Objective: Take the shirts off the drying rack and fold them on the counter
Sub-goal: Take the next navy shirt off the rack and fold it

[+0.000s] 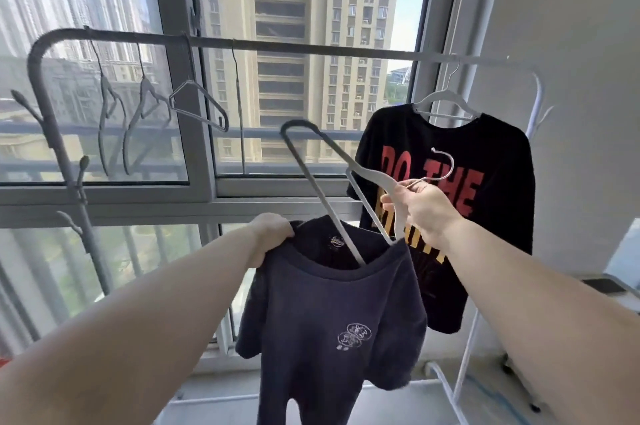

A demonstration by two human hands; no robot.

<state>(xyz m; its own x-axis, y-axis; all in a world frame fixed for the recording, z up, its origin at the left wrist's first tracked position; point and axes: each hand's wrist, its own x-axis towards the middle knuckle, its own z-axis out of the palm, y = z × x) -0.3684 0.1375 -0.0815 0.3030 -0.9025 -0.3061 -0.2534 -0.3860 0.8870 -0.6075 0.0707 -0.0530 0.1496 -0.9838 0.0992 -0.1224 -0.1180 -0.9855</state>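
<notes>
Left hand: the left hand (268,234) has its fingers curled round the collar of the navy shirt (329,320), gripping it at the shoulder.
Right hand: the right hand (420,208) pinches the neck of a grey hanger (332,189), tilted, its lower end inside the collar.
Navy shirt: off the drying rack (294,45), hanging in mid-air.
Black shirt (450,203): on a white hanger (445,102), at the rail's right end.
Empty hangers (145,113): on the rail's left.
</notes>
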